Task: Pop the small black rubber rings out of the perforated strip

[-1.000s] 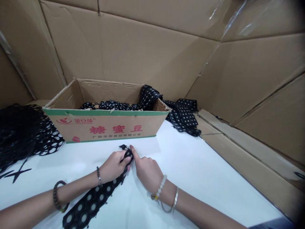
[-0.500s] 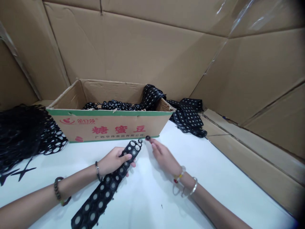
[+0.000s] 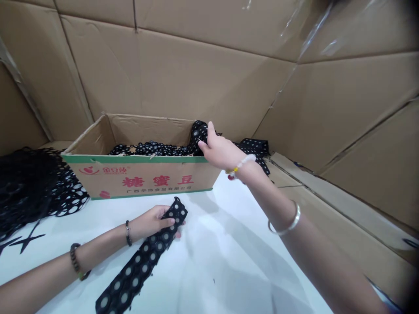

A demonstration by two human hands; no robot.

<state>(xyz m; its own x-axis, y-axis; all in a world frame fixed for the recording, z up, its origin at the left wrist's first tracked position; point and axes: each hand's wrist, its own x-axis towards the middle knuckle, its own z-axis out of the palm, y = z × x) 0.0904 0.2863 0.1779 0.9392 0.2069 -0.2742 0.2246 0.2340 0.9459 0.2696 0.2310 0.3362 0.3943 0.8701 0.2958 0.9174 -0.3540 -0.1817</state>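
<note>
My left hand (image 3: 157, 224) is closed round the upper end of a black strip with round pale spots (image 3: 137, 268), thumb on top. The strip slants down toward me over the white table. My right hand (image 3: 221, 150) is raised over the right end of a cardboard box (image 3: 150, 179), thumb and a finger apart. Nothing shows between them; the other fingers are hidden. Just beyond it, a folded black dotted strip (image 3: 198, 131) hangs over the box's right side. Inside the box lie many small black rings (image 3: 157, 148).
A heap of black holed netting (image 3: 29, 187) lies at the left, with black scraps (image 3: 28, 240) before it. More black dotted strips (image 3: 255, 146) lie right of the box. Tall cardboard walls (image 3: 209, 78) enclose the white table (image 3: 209, 261) behind and right.
My right hand has moved from beside the strip's end up to the box's right end. The small black ring at its fingertips no longer shows. My left hand keeps the strip, its end rings gone.
</note>
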